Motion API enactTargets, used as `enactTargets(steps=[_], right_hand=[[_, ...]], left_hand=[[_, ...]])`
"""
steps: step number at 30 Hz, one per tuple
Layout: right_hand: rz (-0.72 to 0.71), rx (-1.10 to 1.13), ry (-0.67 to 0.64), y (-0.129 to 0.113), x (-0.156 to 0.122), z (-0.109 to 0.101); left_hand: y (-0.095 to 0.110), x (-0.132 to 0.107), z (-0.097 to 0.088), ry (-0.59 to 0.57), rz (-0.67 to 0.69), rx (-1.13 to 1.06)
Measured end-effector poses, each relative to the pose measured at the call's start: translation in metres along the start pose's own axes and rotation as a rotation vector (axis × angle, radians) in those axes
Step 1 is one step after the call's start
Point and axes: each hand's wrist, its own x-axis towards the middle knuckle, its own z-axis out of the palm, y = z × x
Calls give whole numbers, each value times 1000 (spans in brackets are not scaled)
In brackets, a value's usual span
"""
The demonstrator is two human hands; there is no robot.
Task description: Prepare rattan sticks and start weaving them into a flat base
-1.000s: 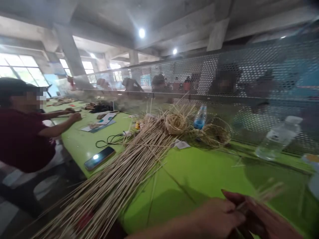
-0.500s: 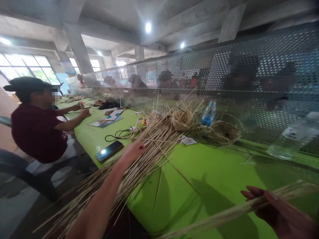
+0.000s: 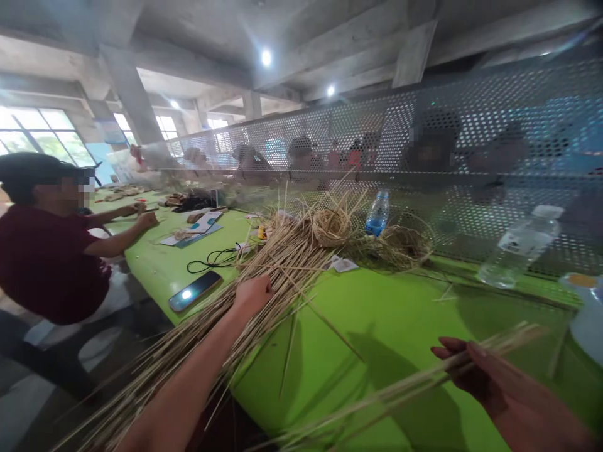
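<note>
A long heap of dry straw stalks (image 3: 282, 263) lies slantwise over the green table and hangs past its near edge. My left hand (image 3: 253, 295) is closed on top of this heap; what its fingers hold, if anything, is hidden. In my right hand (image 3: 485, 376), a thin bundle of straw strands (image 3: 405, 389) is pinched between thumb and fingers above the table at right. The bundle runs down to the lower left, its lower end out of view. Behind the heap sit a round woven straw basket (image 3: 331, 227) and a looser woven basket (image 3: 406, 247) on its side.
A phone (image 3: 195, 291) with its light on and a black cable (image 3: 211, 260) lie left of the heap. Bottles stand along the perforated screen (image 3: 377, 138): one with blue liquid (image 3: 377, 215) and a large clear one (image 3: 521, 248). A co-worker (image 3: 51, 251) sits at left.
My view has turned slightly right, so everything sits further left. My right hand still holds the strands, which look more spread apart. My left hand stays closed over the heap.
</note>
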Motion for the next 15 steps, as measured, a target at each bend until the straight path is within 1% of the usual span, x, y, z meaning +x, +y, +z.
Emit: enactTargets(steps=[7,10,12,15], right_hand=[[43,61,-9,-12,-8,2],[62,89,-8,-15,-9,0],[86,107,-32,-18,-8,-2],[135,130,-62,-21,-7,-3]], left_hand=[[2,6,-2,-59,0,48],[3,5,-7,-65,-5,73],[3,5,-11,-68,-16,87],[-2,6,-17,-75,-25,91]])
